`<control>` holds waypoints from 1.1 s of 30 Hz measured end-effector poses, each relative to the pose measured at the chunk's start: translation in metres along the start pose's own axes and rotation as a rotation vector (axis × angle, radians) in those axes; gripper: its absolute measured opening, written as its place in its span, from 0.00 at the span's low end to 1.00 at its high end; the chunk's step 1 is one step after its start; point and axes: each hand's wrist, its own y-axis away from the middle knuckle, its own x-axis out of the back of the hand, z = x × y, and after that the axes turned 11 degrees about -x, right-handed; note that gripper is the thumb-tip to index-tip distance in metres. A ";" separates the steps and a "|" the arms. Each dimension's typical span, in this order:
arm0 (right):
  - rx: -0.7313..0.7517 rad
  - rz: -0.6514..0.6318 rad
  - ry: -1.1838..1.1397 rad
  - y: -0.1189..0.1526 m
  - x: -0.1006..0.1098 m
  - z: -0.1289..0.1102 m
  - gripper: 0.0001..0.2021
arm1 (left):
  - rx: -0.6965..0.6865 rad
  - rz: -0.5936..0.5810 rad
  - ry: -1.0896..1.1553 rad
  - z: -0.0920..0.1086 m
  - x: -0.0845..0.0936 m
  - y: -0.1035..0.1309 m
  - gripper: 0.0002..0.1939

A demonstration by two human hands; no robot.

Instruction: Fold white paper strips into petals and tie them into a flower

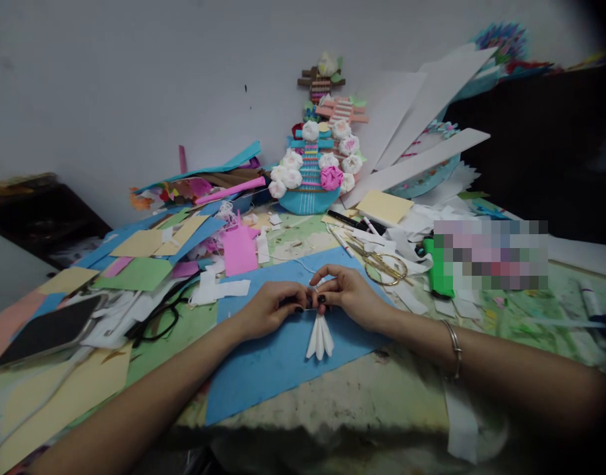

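Above a blue sheet (263, 369), my left hand (275, 307) and my right hand (349, 295) meet with their fingertips together. A pleated white paper piece (320, 338) hangs below them, its folds fanned out downward and its narrow top hidden at my fingers. My right hand's fingers are pinched on the top of this piece. The left thumb and fingers are pinched on a thin white thread (310, 309) beside it. More of the thread shows on the sheet behind my hands.
Gold scissors (386, 267), markers (349, 219) and paper scraps lie at the right. Left are a phone (50, 330), black glasses (159, 323) and coloured papers (134, 274). A blue paper instrument with flowers (310, 198) stands behind.
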 end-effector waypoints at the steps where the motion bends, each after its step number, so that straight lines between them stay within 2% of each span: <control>1: 0.007 -0.014 0.022 0.000 0.000 0.000 0.12 | -0.013 0.009 -0.007 0.000 0.000 0.000 0.07; 5: 0.106 -0.086 0.134 0.000 -0.001 0.000 0.14 | -0.079 0.100 -0.110 0.001 -0.001 0.000 0.06; 8: 0.198 -0.086 0.202 0.001 -0.003 0.004 0.14 | -0.087 0.138 -0.126 0.001 -0.001 0.001 0.06; 13: 0.199 -0.077 0.170 0.002 -0.005 0.006 0.11 | -0.010 0.133 0.130 -0.003 -0.003 0.002 0.06; 16: 0.179 -0.069 0.150 0.001 -0.003 0.003 0.10 | 0.053 0.174 0.282 -0.004 -0.006 0.000 0.07; 20: 0.176 -0.045 0.145 -0.001 0.000 0.001 0.09 | 0.053 0.250 0.307 -0.004 -0.009 -0.003 0.07; 26: 0.170 -0.037 0.109 -0.001 -0.002 0.000 0.08 | 0.148 0.209 0.407 -0.003 -0.011 -0.003 0.11; 29: 0.184 0.015 0.135 0.000 -0.002 -0.002 0.08 | 0.179 0.202 0.407 0.000 -0.012 -0.004 0.14; 33: 0.239 0.172 0.248 0.001 -0.002 -0.002 0.10 | 0.183 0.208 0.322 0.005 -0.012 -0.007 0.14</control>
